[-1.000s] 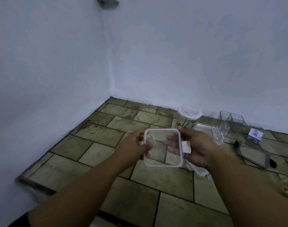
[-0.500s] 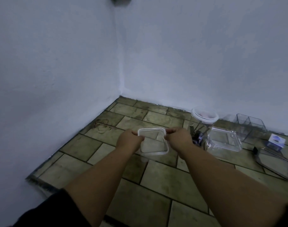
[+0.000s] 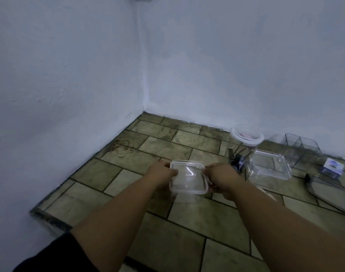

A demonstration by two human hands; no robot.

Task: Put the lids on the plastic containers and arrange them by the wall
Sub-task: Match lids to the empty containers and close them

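Clear plastic lidded square container (image 3: pixel 188 178), my left hand (image 3: pixel 161 173) gripping its left edge, my right hand (image 3: pixel 220 178) curled round its right edge, low over the tiled floor (image 3: pixel 187 228) (resting or not, I cannot tell), tall round jar (image 3: pixel 246 140) off to its right by the wall (image 3: pixel 246 75).

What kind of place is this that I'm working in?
Likely a bare corner of a room indoors, perhaps a storage space: plain painted walls meet a worn tiled floor, and a tall jar and a divided box stand on the floor by the wall.
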